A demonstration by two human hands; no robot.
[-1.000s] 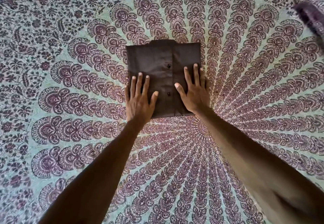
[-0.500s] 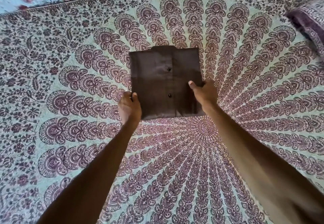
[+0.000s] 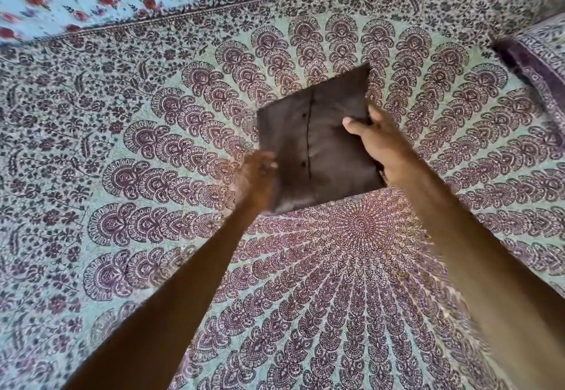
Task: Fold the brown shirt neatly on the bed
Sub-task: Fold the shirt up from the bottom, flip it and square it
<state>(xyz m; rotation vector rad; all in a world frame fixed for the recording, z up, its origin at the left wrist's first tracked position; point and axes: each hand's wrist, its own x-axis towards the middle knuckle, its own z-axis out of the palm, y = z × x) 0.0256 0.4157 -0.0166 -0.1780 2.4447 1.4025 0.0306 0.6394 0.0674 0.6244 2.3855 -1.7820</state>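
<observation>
Pointing lengthwise away, skewed right: brown shirt

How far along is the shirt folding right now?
Done: the brown shirt is a compact rectangle, button placket on top. In hand: the left hand, blurred, and right hand grip its opposite edges, holding it skewed over the bedspread. Left: probably just setting it down square and letting go.

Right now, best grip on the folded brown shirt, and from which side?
Both side edges of the brown shirt: left hand from the left, right hand from the right, thumbs on top. Flat limp rectangle; one edge alone would likely sag.
</observation>
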